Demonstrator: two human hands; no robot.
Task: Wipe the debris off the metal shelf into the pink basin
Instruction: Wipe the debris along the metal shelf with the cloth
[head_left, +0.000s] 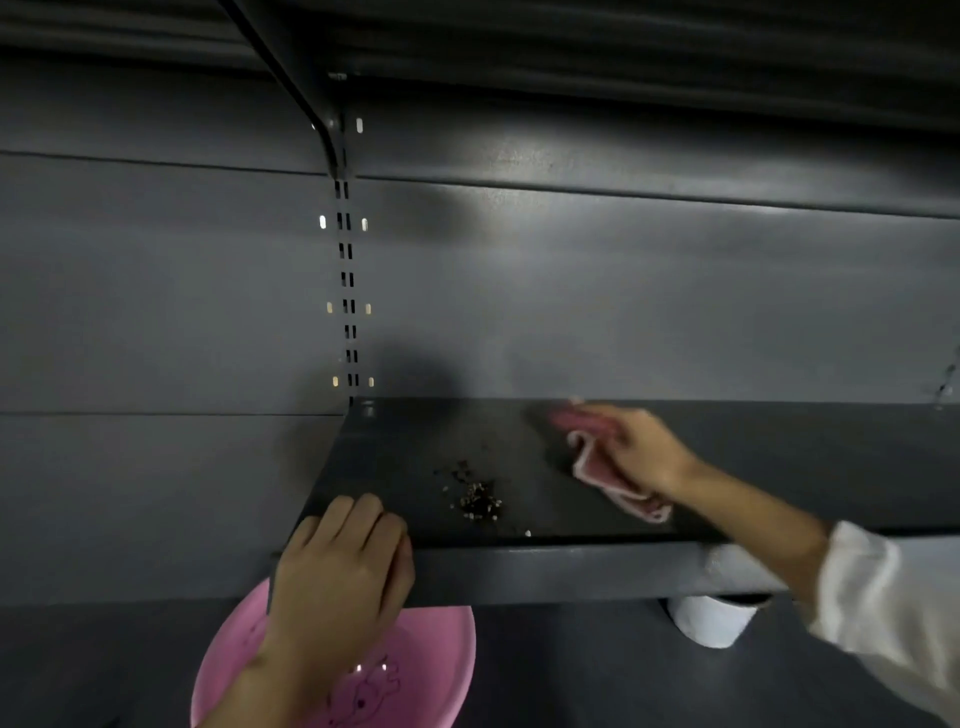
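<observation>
Our left hand (337, 577) curls over the dark grey metal shelf (571, 569) edge, gripping the round pink plastic basin (441, 654) below. Right hand (636, 449) clutches a pink-and-white cloth (597, 467) behind the speckled debris pile (478, 501), so nothing's swept in yet.

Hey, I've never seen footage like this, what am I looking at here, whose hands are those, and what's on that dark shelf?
There is no machine here. The single picture comes from a camera worn on a person's head, looking forward and down at their own two hands. The dark surface is a metal shelf on a grey slotted back wall. A small pile of debris lies near its front edge. The right hand holds a pink cloth on the shelf, to the right of the pile. The left hand grips the shelf's front left corner. Below it sits a pink basin. A white roll-like object peeks from under the shelf.
</observation>
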